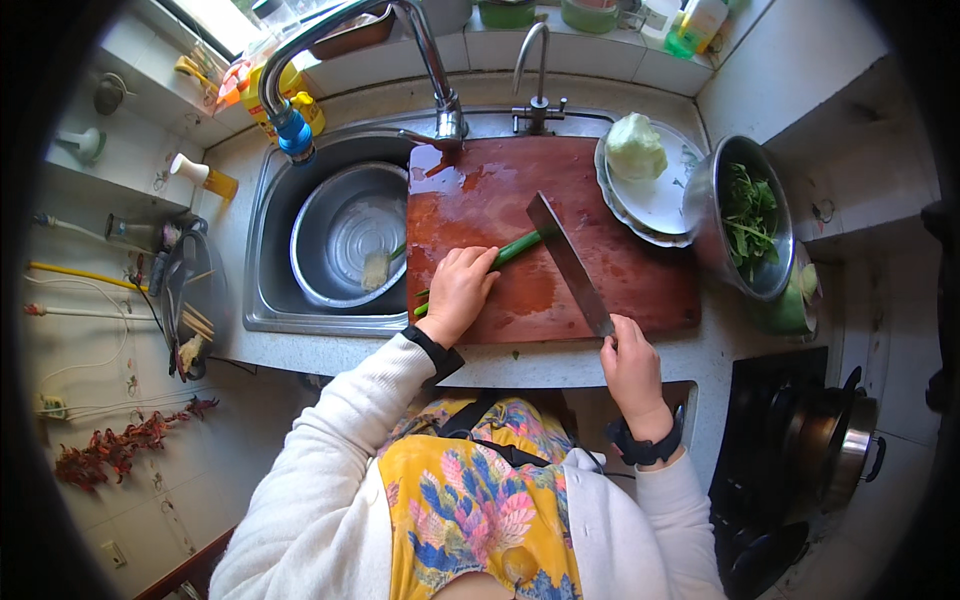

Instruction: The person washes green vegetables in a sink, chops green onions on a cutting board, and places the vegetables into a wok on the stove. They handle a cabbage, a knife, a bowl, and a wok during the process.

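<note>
A long green vegetable, slim and shiny, lies slantwise on the reddish-brown cutting board. My left hand is closed over it and pins it to the board; thin green ends stick out at the lower left of the hand. In my right hand is the handle of a kitchen knife, gripped near the board's front edge. The broad dark blade reaches up and left across the board, by the vegetable's far end. Whether the edge touches it I cannot tell. My left fingertips are partly hidden.
Left of the board, a metal basin sits in the sink under the faucet. On the right stand stacked plates with a pale green vegetable, a metal bowl of leafy greens, and a stove.
</note>
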`<move>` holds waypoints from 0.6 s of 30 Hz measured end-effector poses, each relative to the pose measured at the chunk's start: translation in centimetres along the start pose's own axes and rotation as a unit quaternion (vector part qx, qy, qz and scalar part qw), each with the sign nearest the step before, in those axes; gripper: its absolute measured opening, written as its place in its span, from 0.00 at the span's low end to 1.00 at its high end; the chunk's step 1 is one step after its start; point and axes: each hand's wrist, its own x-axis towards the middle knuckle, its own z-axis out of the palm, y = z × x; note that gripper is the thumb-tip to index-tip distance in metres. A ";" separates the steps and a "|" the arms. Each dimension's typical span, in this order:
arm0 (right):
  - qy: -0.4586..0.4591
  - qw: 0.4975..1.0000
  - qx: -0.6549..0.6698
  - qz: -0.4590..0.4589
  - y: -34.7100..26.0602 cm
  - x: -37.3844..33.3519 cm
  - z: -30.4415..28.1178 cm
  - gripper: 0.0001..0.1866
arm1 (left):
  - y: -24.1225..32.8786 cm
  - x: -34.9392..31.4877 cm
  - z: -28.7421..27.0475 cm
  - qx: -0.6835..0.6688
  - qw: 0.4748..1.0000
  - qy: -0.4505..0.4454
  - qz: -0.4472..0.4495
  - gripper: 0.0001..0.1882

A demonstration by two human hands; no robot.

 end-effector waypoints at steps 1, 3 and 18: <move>-0.015 1.000 -0.015 -0.005 -0.2 0.4 0.0 0.15 | -0.1 0.1 0.2 -0.013 1.000 0.006 0.005 0.16; -0.039 0.998 -0.049 -0.023 -0.7 1.0 -0.2 0.15 | -0.2 0.3 0.6 -0.036 0.999 0.029 0.019 0.11; -0.070 0.993 -0.096 0.005 -2.0 3.9 2.7 0.14 | -0.7 0.8 0.6 0.017 0.985 -0.033 0.167 0.08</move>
